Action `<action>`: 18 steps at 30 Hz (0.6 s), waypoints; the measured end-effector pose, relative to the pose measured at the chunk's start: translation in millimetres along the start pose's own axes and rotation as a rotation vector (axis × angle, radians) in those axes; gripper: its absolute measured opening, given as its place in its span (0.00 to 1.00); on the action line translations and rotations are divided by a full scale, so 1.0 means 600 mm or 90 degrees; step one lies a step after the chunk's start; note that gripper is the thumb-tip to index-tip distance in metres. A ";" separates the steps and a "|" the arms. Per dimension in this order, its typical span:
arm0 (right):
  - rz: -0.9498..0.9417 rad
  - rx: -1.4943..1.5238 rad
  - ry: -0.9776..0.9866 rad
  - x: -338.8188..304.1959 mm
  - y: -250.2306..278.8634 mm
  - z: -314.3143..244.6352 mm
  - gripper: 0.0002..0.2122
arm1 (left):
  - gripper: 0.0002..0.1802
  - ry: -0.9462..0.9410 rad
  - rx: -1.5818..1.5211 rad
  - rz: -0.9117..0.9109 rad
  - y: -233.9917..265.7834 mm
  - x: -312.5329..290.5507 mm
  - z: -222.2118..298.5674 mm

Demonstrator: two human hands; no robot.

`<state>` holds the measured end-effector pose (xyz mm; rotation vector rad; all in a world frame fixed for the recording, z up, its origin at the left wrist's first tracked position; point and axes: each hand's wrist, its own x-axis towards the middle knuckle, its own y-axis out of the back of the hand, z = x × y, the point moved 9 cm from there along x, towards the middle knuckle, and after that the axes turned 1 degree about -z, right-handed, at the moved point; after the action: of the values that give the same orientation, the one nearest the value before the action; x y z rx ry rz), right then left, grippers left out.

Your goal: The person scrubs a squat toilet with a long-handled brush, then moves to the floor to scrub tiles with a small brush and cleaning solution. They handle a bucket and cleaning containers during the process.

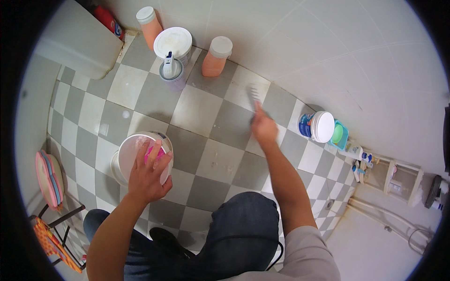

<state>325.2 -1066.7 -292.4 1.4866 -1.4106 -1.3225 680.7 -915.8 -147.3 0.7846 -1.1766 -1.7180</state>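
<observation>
My left hand reaches over the mouth of a white bucket on the tiled floor, its fingers spread. Beneath those fingers shows something bright pink inside the bucket; its shape is mostly covered. Part of a white round lid or rim shows at the bucket's left side. Out to the right, my right hand is closed around what looks like a small brush. The brush has a row of pale, tooth-like stripes and is smeared by motion, close to the floor beside the wall; I cannot tell whether it touches.
Along the wall stand two orange bottles with white caps, a white-lidded tub and a lidded container. A blue-and-white bucket and a teal basket are farther right. A shelf rack and a folding chair flank me.
</observation>
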 end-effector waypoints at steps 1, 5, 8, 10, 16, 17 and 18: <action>0.054 0.039 -0.043 -0.006 0.012 0.075 0.24 | 0.44 -0.005 -0.005 0.002 0.000 0.006 0.006; 0.089 0.035 -0.300 -0.016 0.028 0.191 0.24 | 0.44 -0.013 -0.009 0.013 0.002 0.006 0.007; 0.179 0.167 -0.343 0.024 0.024 0.168 0.25 | 0.44 -0.015 -0.019 -0.006 -0.013 0.015 0.018; 0.068 0.089 -0.137 0.047 -0.018 0.054 0.25 | 0.45 -0.021 -0.015 0.011 -0.011 0.007 0.012; 0.093 0.056 -0.269 -0.002 0.033 0.202 0.25 | 0.42 0.007 -0.015 0.027 -0.003 0.005 0.006; 0.141 0.058 -0.322 -0.003 0.046 0.252 0.25 | 0.42 0.001 -0.022 0.032 -0.003 0.009 0.009; 0.144 0.070 -0.367 0.003 0.051 0.257 0.25 | 0.42 0.006 -0.018 0.028 -0.004 0.007 0.006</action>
<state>169.4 -1049.2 -301.8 1.0023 -1.9718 -1.6186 675.2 -917.9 -148.5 0.7437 -1.1532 -1.6904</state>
